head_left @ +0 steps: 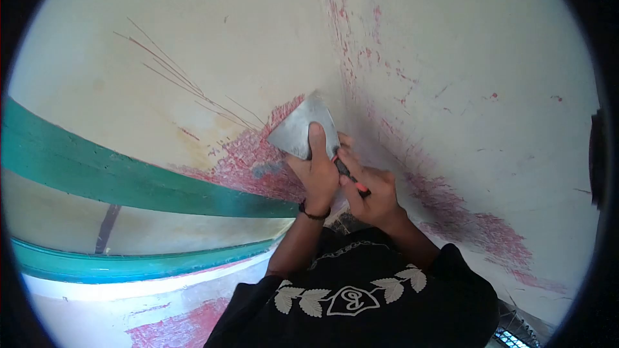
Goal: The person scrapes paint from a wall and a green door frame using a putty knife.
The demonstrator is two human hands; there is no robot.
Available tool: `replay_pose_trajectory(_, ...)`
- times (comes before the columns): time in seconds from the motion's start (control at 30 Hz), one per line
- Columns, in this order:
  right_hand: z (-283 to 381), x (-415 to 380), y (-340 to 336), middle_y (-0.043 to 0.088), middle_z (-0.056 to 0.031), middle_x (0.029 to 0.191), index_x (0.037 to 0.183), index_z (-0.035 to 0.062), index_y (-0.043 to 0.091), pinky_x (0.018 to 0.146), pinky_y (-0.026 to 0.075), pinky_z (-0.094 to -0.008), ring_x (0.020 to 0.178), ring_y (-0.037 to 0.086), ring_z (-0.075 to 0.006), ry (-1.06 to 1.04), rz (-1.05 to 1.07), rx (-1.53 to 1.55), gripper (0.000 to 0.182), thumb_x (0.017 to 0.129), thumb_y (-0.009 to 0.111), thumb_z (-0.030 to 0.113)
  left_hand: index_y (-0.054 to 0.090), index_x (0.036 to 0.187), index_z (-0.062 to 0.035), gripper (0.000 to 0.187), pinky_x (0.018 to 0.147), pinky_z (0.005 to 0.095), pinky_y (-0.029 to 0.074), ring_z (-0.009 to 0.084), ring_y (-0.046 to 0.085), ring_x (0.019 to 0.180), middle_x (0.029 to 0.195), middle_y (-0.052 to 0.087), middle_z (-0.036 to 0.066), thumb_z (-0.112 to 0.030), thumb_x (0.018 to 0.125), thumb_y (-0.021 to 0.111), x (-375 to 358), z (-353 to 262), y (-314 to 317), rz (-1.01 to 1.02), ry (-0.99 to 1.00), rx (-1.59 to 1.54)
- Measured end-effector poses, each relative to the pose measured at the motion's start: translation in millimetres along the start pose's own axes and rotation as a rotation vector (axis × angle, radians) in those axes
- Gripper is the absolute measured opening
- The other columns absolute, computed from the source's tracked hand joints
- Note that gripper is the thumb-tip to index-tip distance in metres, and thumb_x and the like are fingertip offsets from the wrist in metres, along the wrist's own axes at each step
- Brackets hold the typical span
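A wide scraper (300, 127) with a triangular metal blade and a black and red handle lies against the wall near the corner. My left hand (318, 177), with a dark bracelet at the wrist, grips the blade, its thumb pressed flat on the metal and its other fingers mostly hidden behind. Around the handle close the fingers of my right hand (376, 196). The blade's wide edge points up and to the left, touching or very close to a scratched red patch (248, 161) on the pale wall (213, 13).
A green painted band (129, 171) crosses the left wall below the red patch, and a turquoise ledge (142, 264) runs lower down. The right wall (490, 45) meets the left one at a corner and carries scattered red marks. Fine scratches (200, 95) fan out on the left.
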State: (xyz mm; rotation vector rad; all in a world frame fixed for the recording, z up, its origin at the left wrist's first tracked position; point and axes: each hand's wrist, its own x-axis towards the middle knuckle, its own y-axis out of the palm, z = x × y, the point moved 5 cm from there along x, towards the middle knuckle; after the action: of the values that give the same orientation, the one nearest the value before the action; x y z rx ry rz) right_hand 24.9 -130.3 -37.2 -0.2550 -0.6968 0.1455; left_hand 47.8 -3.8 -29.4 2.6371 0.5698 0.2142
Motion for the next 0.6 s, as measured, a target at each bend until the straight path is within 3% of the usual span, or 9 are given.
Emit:
replay_pose_trajectory(0.2, 0.0, -5.9, 2.4, 0.063, -0.0176, 0.069, 0.133, 0.0023, 0.062, 0.056, 0.052, -0.0368, 0.055, 0.063, -0.0287, -0.112, -0.049, 0.023, 0.049, 0.086, 0.07, 0.007, 0.061, 0.087, 0.0073, 0.041, 0.053, 0.0304, 0.052, 0.0182, 0.064, 0.059, 0.074, 0.067, 0.013, -0.03, 0.103, 0.057, 3.1, 5.4, -4.7, -0.048, 0.1, 0.02)
replay_pose_trajectory(0.37, 27.6, 16.5, -8.3, 0.067, -0.0186, 0.075, 0.135, 0.003, 0.061, 0.057, 0.053, -0.0359, 0.058, 0.066, -0.0292, -0.046, -0.003, -0.026, 0.049, 0.087, 0.069, 0.009, 0.061, 0.09, 0.0079, 0.038, 0.054, 0.0296, 0.052, 0.0192, 0.064, 0.059, 0.074, 0.067, 0.014, -0.028, 0.103, 0.058, 7.8, -41.8, 20.8, 0.028, 0.038, -0.047)
replay_pose_trajectory(0.57, 12.4, -4.2, -3.1, 0.066, -0.0174, 0.07, 0.137, 0.0031, 0.06, 0.056, 0.053, -0.0361, 0.058, 0.067, -0.0287, -0.011, 0.017, 0.008, 0.05, 0.088, 0.068, 0.009, 0.057, 0.098, 0.0064, 0.037, 0.047, 0.0341, 0.052, 0.0217, 0.061, 0.05, 0.072, 0.067, 0.017, -0.03, 0.102, 0.059, -4.3, -1.1, -1.6, -0.107, 0.053, -0.01)
replay_pose_trajectory(0.6, 16.7, -7.2, -1.2, 0.066, -0.0173, 0.07, 0.137, 0.003, 0.059, 0.056, 0.053, -0.0363, 0.057, 0.067, -0.0285, 0.025, 0.026, 0.027, 0.05, 0.088, 0.068, 0.009, 0.057, 0.098, 0.0063, 0.037, 0.048, 0.034, 0.052, 0.0218, 0.061, 0.051, 0.073, 0.067, 0.017, -0.031, 0.101, 0.059, -3.1, -4.3, -1.7, -0.047, 0.051, -0.013)
